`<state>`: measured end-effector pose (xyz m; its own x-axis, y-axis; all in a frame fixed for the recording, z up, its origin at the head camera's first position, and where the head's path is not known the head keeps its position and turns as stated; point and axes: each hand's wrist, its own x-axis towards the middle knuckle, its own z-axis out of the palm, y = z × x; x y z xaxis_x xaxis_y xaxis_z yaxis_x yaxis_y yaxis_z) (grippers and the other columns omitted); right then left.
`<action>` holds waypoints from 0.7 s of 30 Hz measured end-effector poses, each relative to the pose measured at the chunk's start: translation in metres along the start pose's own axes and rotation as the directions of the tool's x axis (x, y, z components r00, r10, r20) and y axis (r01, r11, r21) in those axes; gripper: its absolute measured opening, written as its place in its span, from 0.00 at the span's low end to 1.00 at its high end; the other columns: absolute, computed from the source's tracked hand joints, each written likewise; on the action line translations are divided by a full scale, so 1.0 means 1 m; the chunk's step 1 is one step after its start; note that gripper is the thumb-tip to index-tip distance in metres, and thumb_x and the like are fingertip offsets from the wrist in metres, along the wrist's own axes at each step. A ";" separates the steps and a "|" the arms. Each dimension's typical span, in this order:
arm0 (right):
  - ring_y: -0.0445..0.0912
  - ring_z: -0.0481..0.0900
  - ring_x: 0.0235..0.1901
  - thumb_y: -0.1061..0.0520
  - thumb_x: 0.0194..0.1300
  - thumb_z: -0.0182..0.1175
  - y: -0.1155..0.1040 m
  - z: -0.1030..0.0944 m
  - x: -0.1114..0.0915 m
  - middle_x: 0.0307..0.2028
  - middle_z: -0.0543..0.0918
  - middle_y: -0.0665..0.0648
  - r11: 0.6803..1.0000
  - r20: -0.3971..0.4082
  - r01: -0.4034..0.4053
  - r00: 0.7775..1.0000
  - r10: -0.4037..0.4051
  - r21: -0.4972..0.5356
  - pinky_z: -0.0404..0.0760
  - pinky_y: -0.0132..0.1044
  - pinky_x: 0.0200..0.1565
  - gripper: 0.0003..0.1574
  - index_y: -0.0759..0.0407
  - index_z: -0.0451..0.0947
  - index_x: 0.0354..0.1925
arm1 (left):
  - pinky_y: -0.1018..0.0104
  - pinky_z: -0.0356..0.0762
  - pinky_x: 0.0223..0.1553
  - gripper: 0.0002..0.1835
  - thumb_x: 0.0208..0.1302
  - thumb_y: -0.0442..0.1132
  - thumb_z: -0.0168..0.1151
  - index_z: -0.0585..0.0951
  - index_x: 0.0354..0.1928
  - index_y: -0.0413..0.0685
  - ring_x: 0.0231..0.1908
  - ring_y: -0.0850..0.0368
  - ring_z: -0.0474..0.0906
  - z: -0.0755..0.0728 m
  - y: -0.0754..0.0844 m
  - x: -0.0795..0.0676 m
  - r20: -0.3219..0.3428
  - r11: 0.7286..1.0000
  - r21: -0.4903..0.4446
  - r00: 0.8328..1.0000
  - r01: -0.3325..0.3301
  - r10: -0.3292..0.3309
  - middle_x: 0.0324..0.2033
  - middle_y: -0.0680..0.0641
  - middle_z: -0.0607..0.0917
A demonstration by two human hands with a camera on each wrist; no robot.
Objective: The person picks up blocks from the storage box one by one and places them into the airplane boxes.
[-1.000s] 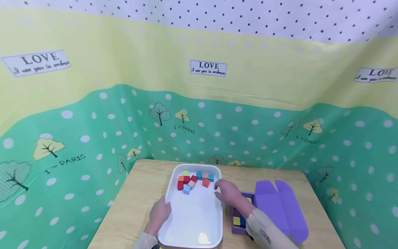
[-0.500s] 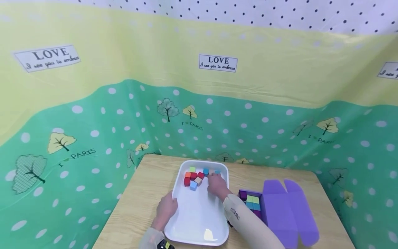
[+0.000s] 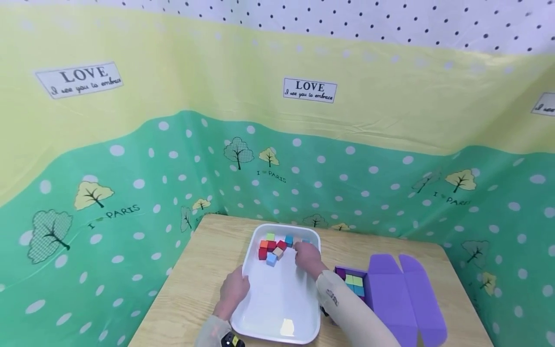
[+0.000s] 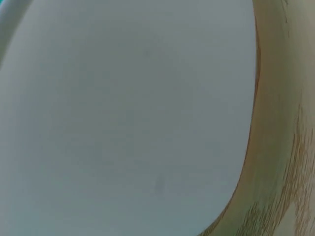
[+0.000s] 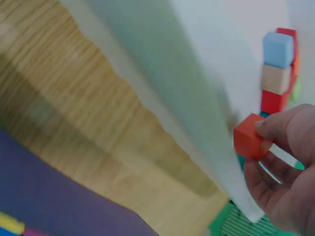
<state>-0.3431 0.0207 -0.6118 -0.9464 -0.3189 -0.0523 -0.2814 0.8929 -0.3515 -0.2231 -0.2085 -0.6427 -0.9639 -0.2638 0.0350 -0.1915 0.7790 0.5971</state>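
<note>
Printed cloth hangs in folds behind and on both sides of a pale wood-grain bench. From top to bottom it runs white with dark dots, yellow with framed LOVE labels, then green with pale spots, drawn trees and PARIS lettering. Soft, bright light falls fairly evenly over it.

On the curtain's yellow band, the left label and the far label each bore "LOVE" above "I see you to embrace"; on the right label, cut off, only "I see" showed. On the green band below, the left print, the far print and the right print spelled "I PARIS", a small heart between the words. A dark mark on the right sleeve was illegible.
</note>
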 end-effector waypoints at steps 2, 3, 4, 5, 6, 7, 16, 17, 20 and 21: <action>0.44 0.74 0.28 0.62 0.49 0.60 0.001 -0.008 -0.007 0.28 0.78 0.48 1.000 -0.016 0.017 1.000 -0.017 -0.003 0.74 0.37 0.27 0.14 0.54 0.78 0.38 | 0.55 0.75 0.21 0.17 0.58 0.38 0.52 0.74 0.50 0.43 0.27 0.47 0.78 0.002 0.000 -0.001 0.006 1.000 0.006 1.000 0.010 -0.010 0.35 0.40 0.81; 0.43 0.72 0.26 0.62 0.48 0.61 0.002 -0.012 -0.011 0.26 0.76 0.48 1.000 -0.025 0.024 0.999 -0.023 0.006 0.73 0.36 0.25 0.13 0.53 0.78 0.36 | 0.55 0.75 0.21 0.17 0.58 0.38 0.52 0.73 0.50 0.43 0.27 0.48 0.78 0.003 0.000 -0.002 0.008 1.000 0.006 1.000 0.016 -0.016 0.35 0.40 0.81; 0.43 0.71 0.24 0.63 0.47 0.61 0.002 -0.017 -0.014 0.24 0.74 0.47 0.999 -0.036 0.036 0.999 -0.035 0.014 0.72 0.34 0.24 0.11 0.53 0.78 0.33 | 0.55 0.75 0.21 0.17 0.58 0.38 0.52 0.73 0.50 0.43 0.26 0.48 0.78 0.004 0.000 -0.002 0.010 1.000 0.009 1.000 0.019 -0.019 0.34 0.40 0.81; 0.42 0.70 0.23 0.63 0.47 0.61 0.003 -0.022 -0.018 0.23 0.73 0.48 0.998 -0.047 0.056 0.997 -0.054 0.025 0.71 0.34 0.22 0.09 0.54 0.77 0.31 | 0.55 0.75 0.21 0.17 0.58 0.38 0.52 0.73 0.51 0.43 0.26 0.48 0.78 0.004 -0.001 -0.002 0.011 1.000 0.012 1.000 0.028 -0.028 0.35 0.40 0.81; 0.42 0.68 0.22 0.63 0.47 0.62 0.004 -0.027 -0.022 0.22 0.71 0.47 0.997 -0.055 0.070 0.996 -0.069 0.026 0.70 0.33 0.21 0.08 0.53 0.77 0.30 | 0.55 0.75 0.21 0.18 0.58 0.38 0.52 0.73 0.51 0.44 0.26 0.48 0.78 0.004 -0.002 -0.003 0.011 0.999 0.017 0.999 0.032 -0.032 0.34 0.40 0.81; 0.41 0.68 0.21 0.63 0.47 0.62 0.006 -0.034 -0.026 0.21 0.70 0.47 0.996 -0.061 0.082 0.995 -0.080 0.030 0.69 0.32 0.20 0.08 0.53 0.76 0.29 | 0.55 0.75 0.21 0.18 0.58 0.38 0.52 0.73 0.51 0.44 0.26 0.48 0.78 0.004 -0.003 -0.003 0.012 0.999 0.022 0.999 0.034 -0.034 0.35 0.39 0.81; 0.42 0.67 0.18 0.60 0.48 0.64 0.055 -0.080 -0.063 0.19 0.70 0.48 0.994 -0.133 0.051 0.990 -0.038 0.095 0.68 0.32 0.18 0.09 0.57 0.73 0.28 | 0.57 0.73 0.17 0.18 0.57 0.38 0.52 0.73 0.51 0.44 0.23 0.49 0.76 0.000 0.000 0.001 0.025 0.999 0.036 0.999 0.025 -0.026 0.34 0.40 0.81; 0.42 0.67 0.17 0.61 0.47 0.65 0.062 -0.084 -0.067 0.18 0.70 0.48 0.994 -0.138 0.040 0.990 -0.026 0.101 0.67 0.33 0.17 0.09 0.56 0.72 0.26 | 0.57 0.72 0.17 0.18 0.57 0.38 0.52 0.73 0.51 0.44 0.23 0.49 0.76 0.000 0.000 0.001 0.023 0.999 0.040 1.000 0.020 -0.021 0.34 0.40 0.81; 0.43 0.67 0.18 0.63 0.44 0.65 0.085 -0.092 -0.079 0.19 0.71 0.49 0.995 -0.157 0.019 0.988 -0.004 0.098 0.67 0.34 0.17 0.10 0.57 0.73 0.25 | 0.58 0.72 0.16 0.18 0.58 0.38 0.52 0.73 0.51 0.43 0.22 0.50 0.76 0.001 0.002 0.003 0.027 0.999 0.043 1.000 0.011 -0.012 0.33 0.40 0.81; 0.43 0.67 0.18 0.64 0.43 0.65 0.091 -0.093 -0.083 0.20 0.71 0.50 0.995 -0.163 0.019 0.987 -0.002 0.103 0.67 0.34 0.18 0.10 0.58 0.73 0.26 | 0.58 0.71 0.16 0.18 0.58 0.38 0.52 0.72 0.51 0.42 0.22 0.50 0.76 0.001 0.002 0.004 0.028 0.999 0.045 1.000 0.010 -0.011 0.32 0.40 0.81</action>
<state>-0.3047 0.1585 -0.5522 -0.9589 -0.2649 0.1017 -0.2819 0.8492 -0.4466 -0.2271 -0.2070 -0.6421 -0.9665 -0.2567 0.0057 -0.2094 0.8009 0.5610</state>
